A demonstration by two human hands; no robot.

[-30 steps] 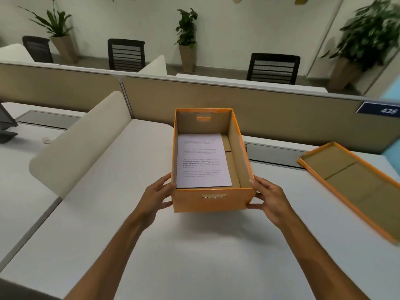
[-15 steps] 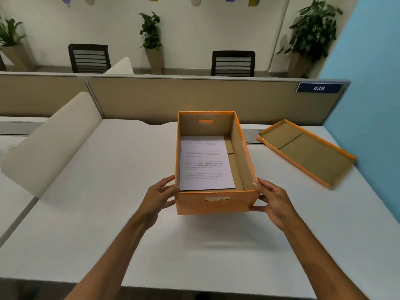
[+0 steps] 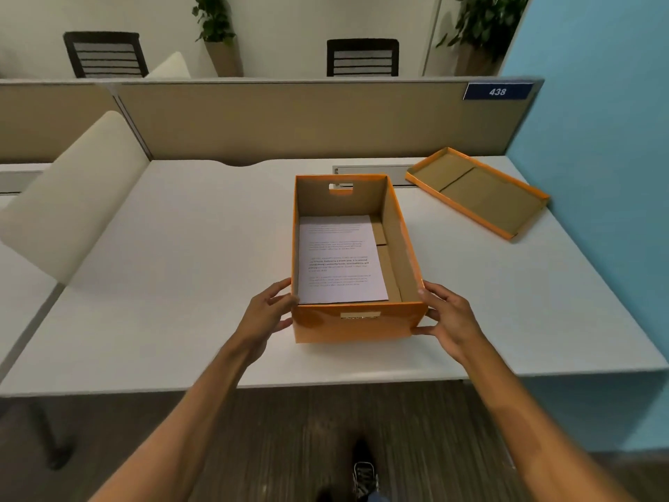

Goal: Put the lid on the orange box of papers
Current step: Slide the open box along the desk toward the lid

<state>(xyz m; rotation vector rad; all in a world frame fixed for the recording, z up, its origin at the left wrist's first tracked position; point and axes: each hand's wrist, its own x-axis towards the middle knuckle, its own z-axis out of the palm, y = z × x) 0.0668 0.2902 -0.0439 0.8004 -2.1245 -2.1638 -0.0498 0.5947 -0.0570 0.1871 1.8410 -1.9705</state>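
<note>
An open orange box (image 3: pixel 358 324) stands on the white desk (image 3: pixel 181 284), with a stack of printed white papers (image 3: pixel 340 260) lying flat against its left inner wall. My left hand (image 3: pixel 266 313) presses on the box's near left corner and my right hand (image 3: pixel 449 318) on its near right corner, fingers spread along the sides. The orange lid (image 3: pixel 478 192) lies upside down at the desk's back right, brown inside facing up, well apart from both hands.
A beige partition (image 3: pixel 307 117) with a blue "438" sign (image 3: pixel 497 91) runs behind the desk. A cream curved divider (image 3: pixel 72 197) stands at the left. A blue wall (image 3: pixel 597 175) borders the desk's right edge. A grey cable flap (image 3: pixel 369 172) sits behind the box.
The view has drawn back and tilted down, showing the desk's front edge, the floor and a shoe. Both hands stay on the box's near corners. The lid has not moved.
</note>
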